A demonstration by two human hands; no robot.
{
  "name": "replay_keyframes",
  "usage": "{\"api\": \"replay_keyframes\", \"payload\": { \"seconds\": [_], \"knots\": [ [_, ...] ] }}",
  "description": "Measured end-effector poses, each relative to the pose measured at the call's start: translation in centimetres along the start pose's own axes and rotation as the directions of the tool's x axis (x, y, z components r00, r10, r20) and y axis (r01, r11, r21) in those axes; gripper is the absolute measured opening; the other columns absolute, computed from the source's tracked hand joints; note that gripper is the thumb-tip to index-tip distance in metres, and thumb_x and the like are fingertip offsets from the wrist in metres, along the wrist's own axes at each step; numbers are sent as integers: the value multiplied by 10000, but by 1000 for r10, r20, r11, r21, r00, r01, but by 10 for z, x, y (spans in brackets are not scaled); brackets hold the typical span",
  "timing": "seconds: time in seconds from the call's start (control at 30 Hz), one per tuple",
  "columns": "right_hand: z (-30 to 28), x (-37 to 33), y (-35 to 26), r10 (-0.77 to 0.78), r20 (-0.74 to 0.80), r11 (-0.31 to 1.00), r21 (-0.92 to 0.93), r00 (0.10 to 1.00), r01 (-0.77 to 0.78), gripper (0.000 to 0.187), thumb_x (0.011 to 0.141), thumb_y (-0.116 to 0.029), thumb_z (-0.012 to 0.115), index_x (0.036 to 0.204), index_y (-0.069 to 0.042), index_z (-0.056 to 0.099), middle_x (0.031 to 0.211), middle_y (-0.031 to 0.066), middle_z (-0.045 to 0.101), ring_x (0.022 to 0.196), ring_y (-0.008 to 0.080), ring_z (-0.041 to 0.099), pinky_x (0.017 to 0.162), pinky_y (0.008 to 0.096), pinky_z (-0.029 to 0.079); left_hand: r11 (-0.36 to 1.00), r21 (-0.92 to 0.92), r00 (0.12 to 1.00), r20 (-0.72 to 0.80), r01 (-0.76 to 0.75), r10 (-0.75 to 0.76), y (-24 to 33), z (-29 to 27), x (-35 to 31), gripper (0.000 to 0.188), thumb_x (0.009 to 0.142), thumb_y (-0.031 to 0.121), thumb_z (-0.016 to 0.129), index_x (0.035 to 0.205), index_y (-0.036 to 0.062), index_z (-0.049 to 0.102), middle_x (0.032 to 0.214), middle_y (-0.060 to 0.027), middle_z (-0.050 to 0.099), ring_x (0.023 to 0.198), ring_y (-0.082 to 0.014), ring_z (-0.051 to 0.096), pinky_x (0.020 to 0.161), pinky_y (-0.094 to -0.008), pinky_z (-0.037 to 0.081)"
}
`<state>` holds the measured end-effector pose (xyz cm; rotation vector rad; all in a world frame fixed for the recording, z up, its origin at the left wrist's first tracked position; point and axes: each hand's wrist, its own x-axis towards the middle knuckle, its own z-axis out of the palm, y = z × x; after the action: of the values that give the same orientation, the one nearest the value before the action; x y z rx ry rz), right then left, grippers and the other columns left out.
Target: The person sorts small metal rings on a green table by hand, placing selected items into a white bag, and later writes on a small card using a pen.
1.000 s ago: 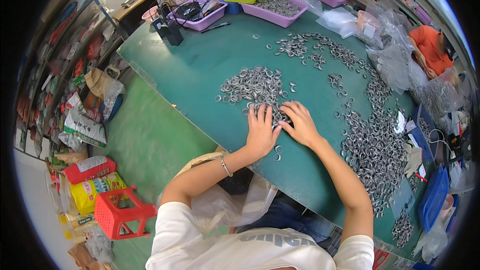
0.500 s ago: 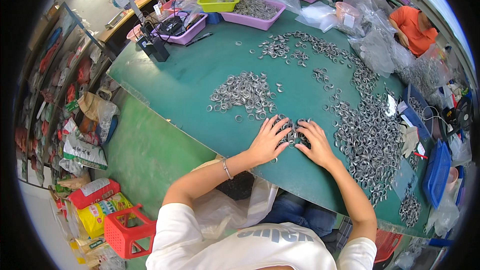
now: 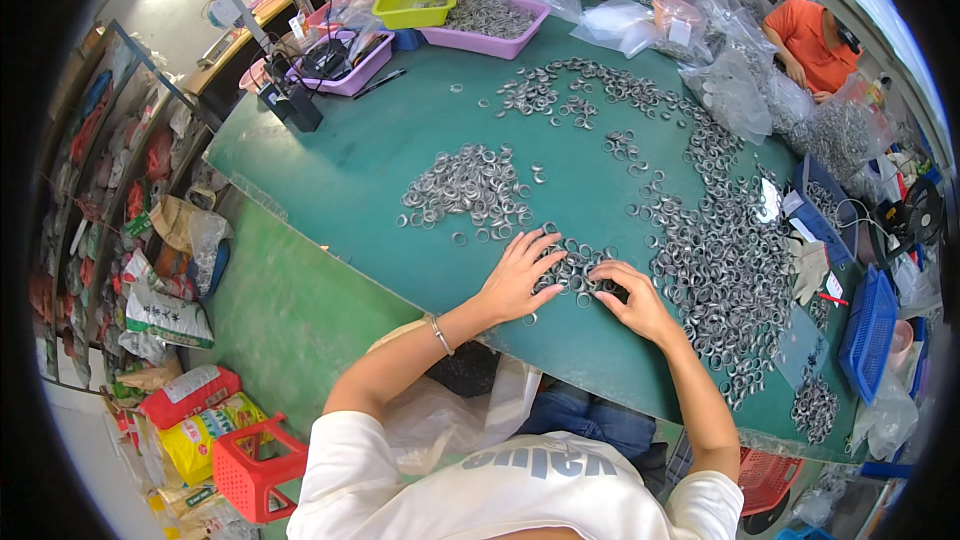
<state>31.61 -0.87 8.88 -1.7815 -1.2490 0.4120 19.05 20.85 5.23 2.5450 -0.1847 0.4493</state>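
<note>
My left hand lies at the left side of a small cluster of grey metal rings, fingers spread and resting against its edge. At the cluster's right side, my right hand has bent fingers reaching over a few rings, its thumb apart from them. No ring is visibly gripped, though the fingertips partly cover some. Just beyond my left hand is a looser heap of similar rings. A far larger spread of rings covers the right of the green table.
Lilac tubs and a yellow-green tub stand at the far edge. Black boxy devices are at the far left corner. Blue baskets and plastic bags line the right. A person in orange sits there.
My hands have moved slightly apart, the right one shifting right, so more rings show between them. The whole view has shifted a little.
</note>
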Motion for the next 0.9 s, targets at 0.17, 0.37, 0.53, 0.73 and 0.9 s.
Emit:
{"api": "replay_keyframes", "payload": {
  "seconds": [0.17,0.37,0.53,0.73,0.9],
  "knots": [
    [-1,-1,11,150,-207,982,144,967,-121,268,790,22,654,1056,-3,633,1120,127,605,1027,270,589,881,352,475,981,-171,980,-161,91,-119,1,3,-2,477,837,187,671,1270,61,517,1382,-166,414,1308,-375,362,1092,-474,304],
    [14,10,19,16,-214,946,-314,977,-85,271,806,-44,661,1075,-29,634,1076,112,570,1019,291,526,884,386,414,927,-251,881,-317,279,-351,28,-3,-27,452,827,28,641,1261,41,514,1358,-182,421,1280,-375,390,1066,-429,337],
    [6,14,17,-53,-94,846,-534,994,-6,206,775,-85,694,974,-46,658,1000,68,564,965,263,517,809,388,388,848,-380,857,-212,371,-470,97,-29,-73,453,824,7,635,1259,38,512,1298,-183,455,1223,-372,437,1040,-426,360],
    [-4,4,37,-10,-282,952,-295,959,-77,89,808,-57,678,874,1,667,898,117,593,860,272,573,784,357,442,742,-386,829,139,549,-541,150,-12,-137,480,843,140,692,1267,12,506,1278,-197,475,1195,-367,469,1009,-413,395],
    [0,-4,37,380,-238,901,312,894,-300,89,863,-41,638,866,48,648,912,97,616,685,166,567,648,262,455,760,-241,797,221,603,-562,157,11,-158,547,827,212,721,1274,-9,497,1289,-209,495,1162,-379,502,982,-409,424]
  ]
}}
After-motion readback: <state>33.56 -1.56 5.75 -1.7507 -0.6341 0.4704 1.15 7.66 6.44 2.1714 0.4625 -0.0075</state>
